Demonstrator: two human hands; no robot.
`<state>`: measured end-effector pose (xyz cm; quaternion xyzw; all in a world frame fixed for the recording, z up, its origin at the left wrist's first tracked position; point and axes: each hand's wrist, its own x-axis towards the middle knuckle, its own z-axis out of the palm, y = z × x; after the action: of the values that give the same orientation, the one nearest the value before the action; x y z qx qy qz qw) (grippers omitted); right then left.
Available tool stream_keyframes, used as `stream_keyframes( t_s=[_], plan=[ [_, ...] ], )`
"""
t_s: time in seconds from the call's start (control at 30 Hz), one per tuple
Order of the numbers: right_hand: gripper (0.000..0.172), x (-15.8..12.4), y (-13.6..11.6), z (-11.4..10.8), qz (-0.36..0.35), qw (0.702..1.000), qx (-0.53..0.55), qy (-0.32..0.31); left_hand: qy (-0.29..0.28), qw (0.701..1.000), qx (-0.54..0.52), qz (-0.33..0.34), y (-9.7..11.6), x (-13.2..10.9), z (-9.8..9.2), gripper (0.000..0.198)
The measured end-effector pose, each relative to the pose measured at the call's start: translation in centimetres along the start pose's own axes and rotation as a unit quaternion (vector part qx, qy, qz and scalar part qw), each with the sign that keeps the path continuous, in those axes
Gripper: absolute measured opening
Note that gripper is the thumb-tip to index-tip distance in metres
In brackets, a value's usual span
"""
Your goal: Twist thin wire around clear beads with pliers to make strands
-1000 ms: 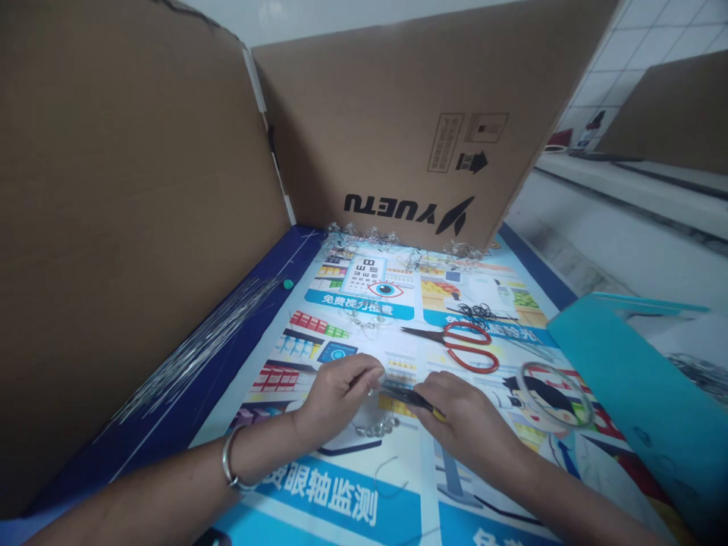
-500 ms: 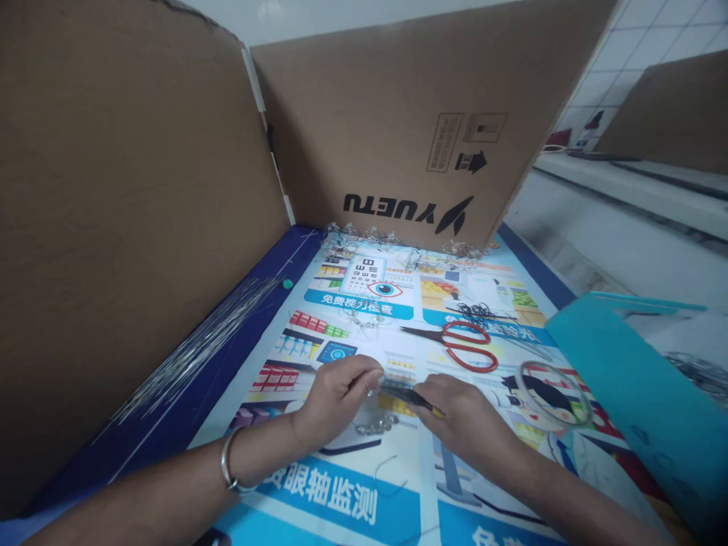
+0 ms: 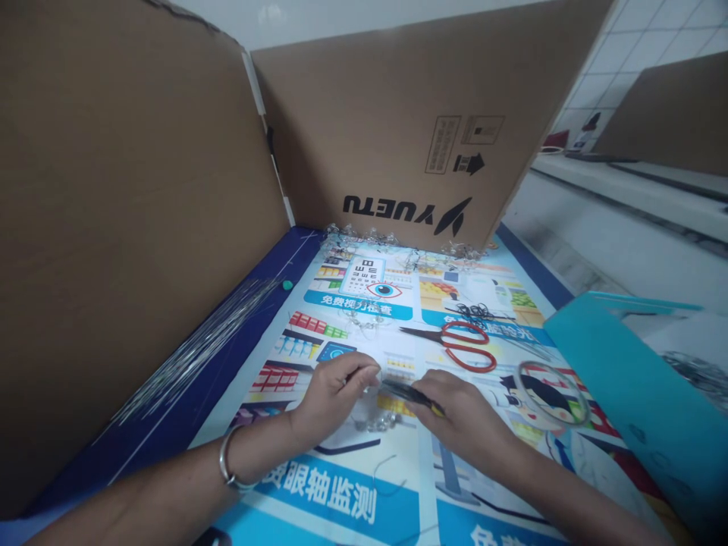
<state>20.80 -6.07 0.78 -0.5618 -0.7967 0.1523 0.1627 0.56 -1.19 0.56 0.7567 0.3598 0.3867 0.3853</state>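
Note:
My left hand point(image 3: 333, 396) is closed in a pinch on a thin wire with clear beads point(image 3: 375, 421) that hang under it onto the printed poster point(image 3: 353, 485). A silver bangle sits on that wrist. My right hand point(image 3: 460, 413) is closed around a small dark pair of pliers point(image 3: 406, 392) with a yellow handle tip. The jaws point left and meet the wire at my left fingertips. Both hands hover low over the middle of the poster.
Red-handled scissors point(image 3: 463, 346) lie just beyond my hands. A round magnifier ring point(image 3: 550, 393) lies to the right, beside a teal folder point(image 3: 631, 402). A bundle of thin wires point(image 3: 193, 353) runs along the left cardboard wall point(image 3: 130, 197). Clear beaded pieces point(image 3: 398, 243) lie by the back cardboard.
Almost nothing moved. Both hands stay pinched together; the pliers and left fingertips shifted very slightly up and left.

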Motion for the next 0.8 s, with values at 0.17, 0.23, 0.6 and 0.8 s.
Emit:
stream_keyframes(
  t_s=[0.17, 0.23, 0.6, 0.8],
  plan=[
    [0.018, 0.07, -0.16, 0.06, 0.006, 1.0, -0.013, -0.007, 0.005, 1.0, 0.013, 0.02, 0.04, 0.03, 0.13, 0.018],
    [0.02, 0.07, -0.21, 0.03, 0.012, 1.0, -0.019, -0.012, 0.005, 1.0, 0.016, 0.024, -0.05, 0.07, 0.16, 0.017],
    [0.018, 0.24, 0.14, 0.07, 0.009, 0.999, -0.042, -0.03, -0.006, 1.0, 0.0, 0.025, -0.38, 0.02, 0.06, 0.016],
    [0.016, 0.28, -0.17, -0.17, 0.019, 0.998, -0.047, -0.045, -0.019, 1.0, -0.019, -0.013, -0.73, 0.02, 0.04, 0.019]
  ],
)
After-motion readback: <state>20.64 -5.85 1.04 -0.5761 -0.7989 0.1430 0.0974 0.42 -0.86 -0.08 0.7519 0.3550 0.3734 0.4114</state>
